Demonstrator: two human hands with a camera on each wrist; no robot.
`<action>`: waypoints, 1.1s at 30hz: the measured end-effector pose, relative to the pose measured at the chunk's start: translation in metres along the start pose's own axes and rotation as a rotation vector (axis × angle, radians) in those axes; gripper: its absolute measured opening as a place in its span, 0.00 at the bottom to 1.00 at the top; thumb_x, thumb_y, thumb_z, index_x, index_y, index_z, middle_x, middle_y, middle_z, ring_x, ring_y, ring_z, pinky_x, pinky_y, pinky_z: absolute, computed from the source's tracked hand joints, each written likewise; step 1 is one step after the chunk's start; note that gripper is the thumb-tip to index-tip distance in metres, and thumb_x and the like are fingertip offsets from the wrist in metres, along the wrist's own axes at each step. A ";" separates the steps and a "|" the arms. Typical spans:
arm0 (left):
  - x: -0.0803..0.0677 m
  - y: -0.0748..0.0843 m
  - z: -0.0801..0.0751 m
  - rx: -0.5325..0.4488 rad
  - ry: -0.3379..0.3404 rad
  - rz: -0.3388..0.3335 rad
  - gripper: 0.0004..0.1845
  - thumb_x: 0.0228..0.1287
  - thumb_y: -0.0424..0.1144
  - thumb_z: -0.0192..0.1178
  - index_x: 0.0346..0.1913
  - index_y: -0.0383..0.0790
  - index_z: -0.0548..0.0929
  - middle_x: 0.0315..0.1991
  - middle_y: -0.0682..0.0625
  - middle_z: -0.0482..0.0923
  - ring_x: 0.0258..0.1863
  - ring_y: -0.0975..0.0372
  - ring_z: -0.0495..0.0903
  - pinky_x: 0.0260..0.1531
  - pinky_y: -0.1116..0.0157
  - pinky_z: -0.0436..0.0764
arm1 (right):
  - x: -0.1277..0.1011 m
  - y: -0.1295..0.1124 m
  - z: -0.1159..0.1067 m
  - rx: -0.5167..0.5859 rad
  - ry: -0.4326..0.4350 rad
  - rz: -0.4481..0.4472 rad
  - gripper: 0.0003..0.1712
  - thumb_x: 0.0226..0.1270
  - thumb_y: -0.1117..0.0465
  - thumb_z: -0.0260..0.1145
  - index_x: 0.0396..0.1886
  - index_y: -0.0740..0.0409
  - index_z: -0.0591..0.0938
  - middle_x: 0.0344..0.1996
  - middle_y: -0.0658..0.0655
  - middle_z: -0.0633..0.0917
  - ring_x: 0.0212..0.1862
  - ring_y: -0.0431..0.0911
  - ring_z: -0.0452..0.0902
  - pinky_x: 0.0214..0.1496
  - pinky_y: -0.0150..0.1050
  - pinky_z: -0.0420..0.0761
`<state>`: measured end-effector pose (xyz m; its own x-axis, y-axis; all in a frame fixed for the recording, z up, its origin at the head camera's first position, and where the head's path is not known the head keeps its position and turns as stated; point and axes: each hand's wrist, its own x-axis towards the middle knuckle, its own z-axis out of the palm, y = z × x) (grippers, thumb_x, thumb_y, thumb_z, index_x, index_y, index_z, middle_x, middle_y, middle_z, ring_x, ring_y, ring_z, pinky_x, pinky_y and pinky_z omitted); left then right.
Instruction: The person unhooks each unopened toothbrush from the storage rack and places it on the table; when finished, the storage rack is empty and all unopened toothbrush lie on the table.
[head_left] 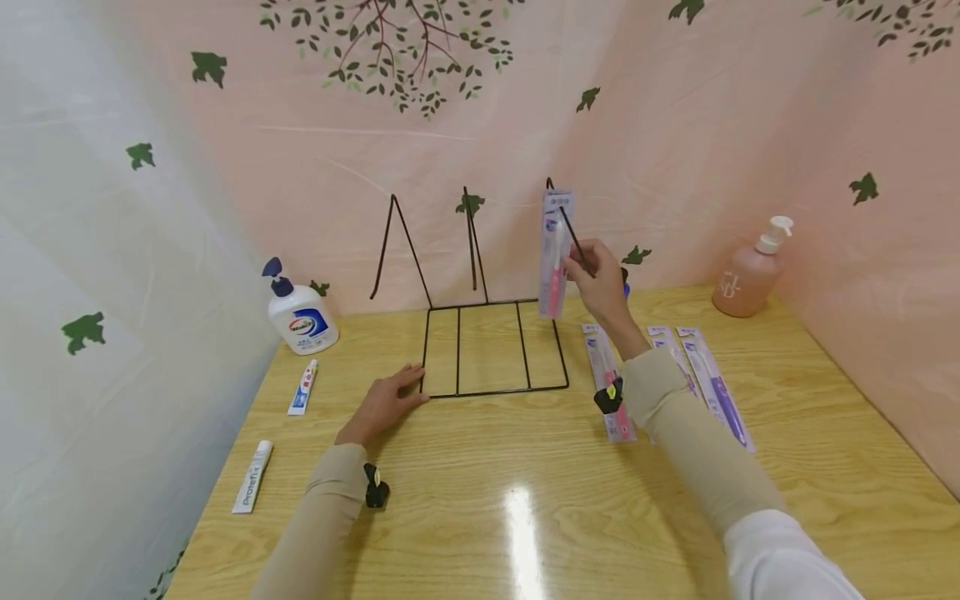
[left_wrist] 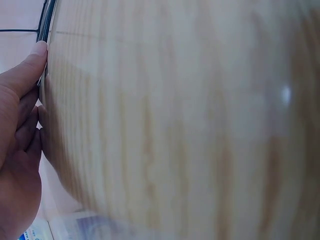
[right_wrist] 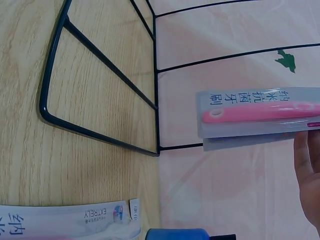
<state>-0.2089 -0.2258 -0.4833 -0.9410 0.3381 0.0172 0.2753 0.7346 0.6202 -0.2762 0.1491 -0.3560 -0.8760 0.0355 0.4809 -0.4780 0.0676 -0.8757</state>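
Right hand (head_left: 600, 283) pinches the packaged toothbrush (head_left: 556, 254) — long axis upright, raised just beside the wire rack's (head_left: 491, 346) rear upright. Left hand (head_left: 386, 404) lies flat on the surface (head_left: 525, 500), fingers relaxed against the rack's near-left corner.

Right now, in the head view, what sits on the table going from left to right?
White toothpaste tube → blue-and-white toothpaste tube → white pump bottle → left hand → black wire rack → packaged pink toothbrush held up by the right hand → packaged purple toothbrush → pink pump bottle.
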 end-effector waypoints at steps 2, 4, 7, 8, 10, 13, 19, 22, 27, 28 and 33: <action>0.000 0.000 0.000 0.001 -0.002 -0.003 0.32 0.65 0.46 0.61 0.69 0.39 0.68 0.71 0.45 0.62 0.72 0.50 0.57 0.69 0.47 0.59 | -0.002 -0.001 -0.001 -0.001 -0.001 0.007 0.13 0.66 0.71 0.61 0.47 0.75 0.74 0.37 0.68 0.81 0.38 0.49 0.79 0.41 0.34 0.83; 0.000 0.000 0.000 0.004 -0.001 -0.003 0.32 0.65 0.46 0.61 0.69 0.39 0.68 0.71 0.45 0.62 0.72 0.50 0.57 0.69 0.47 0.59 | -0.003 0.001 -0.003 -0.006 -0.011 0.012 0.13 0.67 0.69 0.61 0.48 0.73 0.74 0.37 0.66 0.81 0.37 0.47 0.79 0.41 0.34 0.82; 0.000 0.000 0.000 0.011 0.002 0.000 0.32 0.65 0.46 0.61 0.69 0.39 0.68 0.71 0.45 0.62 0.72 0.49 0.57 0.69 0.47 0.59 | -0.007 -0.003 -0.006 -0.026 -0.033 0.022 0.13 0.68 0.68 0.60 0.49 0.72 0.74 0.37 0.63 0.80 0.36 0.46 0.79 0.41 0.35 0.83; 0.000 0.001 0.000 0.011 0.002 0.001 0.32 0.65 0.46 0.61 0.69 0.39 0.68 0.71 0.45 0.62 0.72 0.49 0.57 0.69 0.47 0.59 | -0.008 -0.005 -0.007 -0.036 -0.041 0.023 0.14 0.68 0.68 0.60 0.49 0.72 0.74 0.36 0.62 0.80 0.36 0.46 0.79 0.41 0.35 0.83; 0.000 0.001 0.000 0.013 0.003 0.004 0.32 0.65 0.46 0.61 0.69 0.39 0.68 0.71 0.44 0.62 0.72 0.49 0.57 0.69 0.46 0.59 | -0.011 -0.012 -0.008 -0.046 -0.058 0.028 0.14 0.69 0.69 0.59 0.50 0.73 0.73 0.36 0.59 0.80 0.36 0.46 0.79 0.41 0.36 0.83; -0.001 0.001 0.000 0.011 0.004 0.003 0.32 0.65 0.46 0.61 0.69 0.39 0.68 0.71 0.44 0.62 0.72 0.49 0.57 0.69 0.46 0.59 | -0.014 -0.017 -0.011 -0.066 -0.079 0.037 0.14 0.69 0.69 0.59 0.51 0.73 0.73 0.36 0.57 0.80 0.35 0.44 0.80 0.41 0.36 0.84; -0.001 0.001 0.001 0.000 0.001 -0.001 0.32 0.64 0.46 0.62 0.69 0.39 0.68 0.71 0.45 0.62 0.73 0.49 0.57 0.69 0.46 0.59 | -0.017 -0.013 -0.020 -0.071 -0.120 0.057 0.15 0.68 0.70 0.59 0.52 0.73 0.72 0.37 0.57 0.81 0.34 0.41 0.80 0.39 0.33 0.84; -0.002 0.001 0.001 -0.001 -0.004 -0.004 0.32 0.65 0.46 0.61 0.69 0.38 0.68 0.71 0.45 0.62 0.73 0.49 0.56 0.69 0.46 0.59 | -0.019 -0.007 -0.025 -0.089 -0.141 0.061 0.16 0.69 0.68 0.60 0.53 0.71 0.72 0.38 0.57 0.81 0.34 0.40 0.80 0.38 0.29 0.83; -0.001 0.000 0.001 -0.006 -0.005 -0.008 0.32 0.65 0.46 0.61 0.69 0.38 0.67 0.71 0.45 0.62 0.73 0.49 0.56 0.69 0.47 0.59 | -0.023 -0.004 -0.030 -0.111 -0.151 0.053 0.17 0.69 0.65 0.60 0.54 0.68 0.72 0.36 0.54 0.80 0.34 0.39 0.79 0.39 0.31 0.84; -0.001 0.000 0.001 -0.005 -0.006 -0.009 0.32 0.64 0.46 0.62 0.69 0.38 0.67 0.71 0.45 0.61 0.73 0.49 0.56 0.69 0.47 0.59 | -0.024 -0.004 -0.031 -0.110 -0.152 0.051 0.17 0.69 0.64 0.60 0.54 0.68 0.73 0.36 0.53 0.80 0.34 0.39 0.79 0.39 0.32 0.84; -0.001 0.000 0.001 -0.012 -0.010 -0.006 0.32 0.65 0.45 0.62 0.69 0.38 0.67 0.71 0.45 0.62 0.73 0.49 0.56 0.69 0.46 0.59 | -0.028 -0.005 -0.034 -0.120 -0.154 0.046 0.15 0.69 0.65 0.60 0.53 0.66 0.73 0.36 0.50 0.81 0.34 0.39 0.80 0.38 0.30 0.83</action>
<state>-0.2079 -0.2255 -0.4838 -0.9407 0.3393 0.0057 0.2670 0.7298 0.6294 -0.2469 0.1814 -0.3637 -0.9006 -0.1106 0.4204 -0.4343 0.1880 -0.8809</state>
